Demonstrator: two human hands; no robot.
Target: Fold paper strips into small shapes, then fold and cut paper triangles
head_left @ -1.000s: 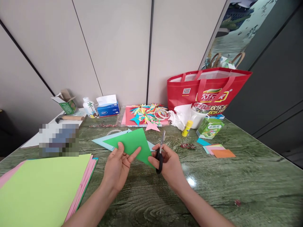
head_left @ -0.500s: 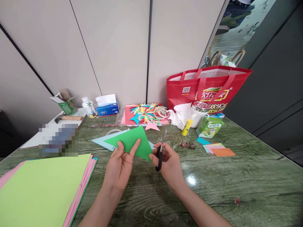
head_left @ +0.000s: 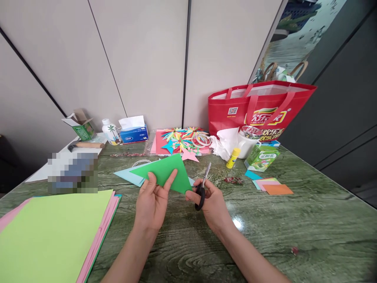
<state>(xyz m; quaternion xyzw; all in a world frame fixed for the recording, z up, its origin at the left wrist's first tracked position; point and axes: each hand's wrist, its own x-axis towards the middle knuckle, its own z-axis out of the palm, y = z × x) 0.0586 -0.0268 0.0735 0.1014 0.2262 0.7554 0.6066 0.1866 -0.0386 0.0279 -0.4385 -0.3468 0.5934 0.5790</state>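
Note:
A green sheet of paper [head_left: 165, 173], folded to a triangle, is held up over the table. My left hand [head_left: 153, 202] grips its lower left edge, thumb and forefinger on the near face, other fingers curled. My right hand [head_left: 212, 202] carries black-handled scissors [head_left: 201, 192], blades pointing up and seemingly closed, while its thumb is at the paper's lower right corner. Light blue folded paper [head_left: 126, 175] lies behind the green piece, partly hidden by it.
At the left is a stack of coloured paper [head_left: 55, 232]. Along the back stand a tissue box [head_left: 134, 134], folded paper stars [head_left: 182, 141], a glue stick [head_left: 233, 158], a green carton [head_left: 261, 158] and a red bag [head_left: 229, 124]. Small coloured slips [head_left: 278, 189] lie at the right.
The green paper has tilted slightly and risen a little, and my left hand has shifted a bit right. The scissors lean further right. Both hands keep their holds.

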